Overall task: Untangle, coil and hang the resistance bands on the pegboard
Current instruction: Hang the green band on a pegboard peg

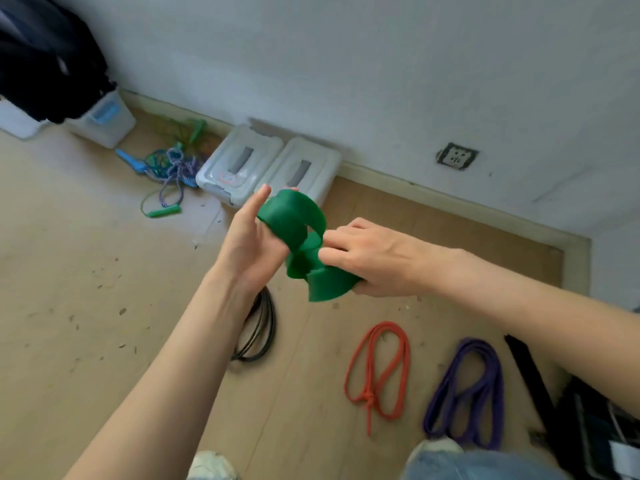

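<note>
While the left hand (pixel 247 244) stands upright with its fingers nearly straight and its thumb raised, a wide green resistance band (pixel 298 237) is looped around those fingers, so this grip is spread open inside the loop rather than clenched on it. To its right the band twists down into a second fold, and the right hand (pixel 370 258) grips that lower part, fingers curled over the top edge and thumb underneath, pinching the rubber shut between them. Both hands are held in the air above the wooden floor (pixel 86 289), just apart, joined only by the band. Far to the left of the grip, by the wall, a tangle of jump ropes (pixel 166 164) with green and blue handles lies on the floor beside a clear storage box (pixel 104 121). Directly behind the hands, two more lidded plastic boxes (pixel 266 168) sit against the skirting board. Below the left wrist a black band (pixel 258 327) lies coiled on the floor, partly hidden by the forearm. Below the right hand lies a knotted red band (pixel 379 368), and further right a folded purple band (pixel 467 389). A wall socket (pixel 457 155) sits on the white wall above the right forearm.
</note>
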Action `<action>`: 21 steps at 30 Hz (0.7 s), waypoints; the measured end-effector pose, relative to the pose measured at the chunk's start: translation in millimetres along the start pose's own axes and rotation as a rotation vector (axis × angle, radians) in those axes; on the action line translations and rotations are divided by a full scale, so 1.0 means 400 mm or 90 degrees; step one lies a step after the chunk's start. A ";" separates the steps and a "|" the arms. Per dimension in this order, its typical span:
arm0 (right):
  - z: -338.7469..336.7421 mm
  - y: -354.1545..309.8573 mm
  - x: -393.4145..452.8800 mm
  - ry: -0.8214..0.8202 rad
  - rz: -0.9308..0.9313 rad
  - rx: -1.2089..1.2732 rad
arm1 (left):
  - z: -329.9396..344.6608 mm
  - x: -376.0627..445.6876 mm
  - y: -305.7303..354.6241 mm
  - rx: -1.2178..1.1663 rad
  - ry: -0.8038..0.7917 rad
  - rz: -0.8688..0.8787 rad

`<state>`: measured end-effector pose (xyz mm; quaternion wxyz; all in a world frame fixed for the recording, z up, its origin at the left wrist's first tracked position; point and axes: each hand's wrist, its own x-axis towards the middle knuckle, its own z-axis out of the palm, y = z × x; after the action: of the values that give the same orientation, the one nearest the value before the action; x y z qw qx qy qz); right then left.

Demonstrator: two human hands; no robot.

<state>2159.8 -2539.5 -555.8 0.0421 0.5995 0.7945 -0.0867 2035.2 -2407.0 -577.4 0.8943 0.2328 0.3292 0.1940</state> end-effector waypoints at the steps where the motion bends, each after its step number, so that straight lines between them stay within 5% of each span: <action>1: -0.072 -0.005 -0.013 0.035 0.002 0.022 | 0.059 -0.029 0.028 -0.048 -0.014 0.007; 5: -0.353 -0.007 -0.067 0.141 0.050 0.092 | 0.295 -0.136 0.137 -0.151 -0.035 0.048; 11: -0.713 0.007 -0.176 0.323 0.267 0.376 | 0.630 -0.287 0.308 0.114 -0.042 0.064; 21: -1.102 -0.001 -0.355 0.383 0.485 0.387 | 1.024 -0.511 0.449 0.362 -0.110 0.030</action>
<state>2215.3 -2590.8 -98.8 -0.3322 0.8271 0.4385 -0.1155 2134.2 -2480.8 -101.4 0.8131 0.4974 0.2874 0.0942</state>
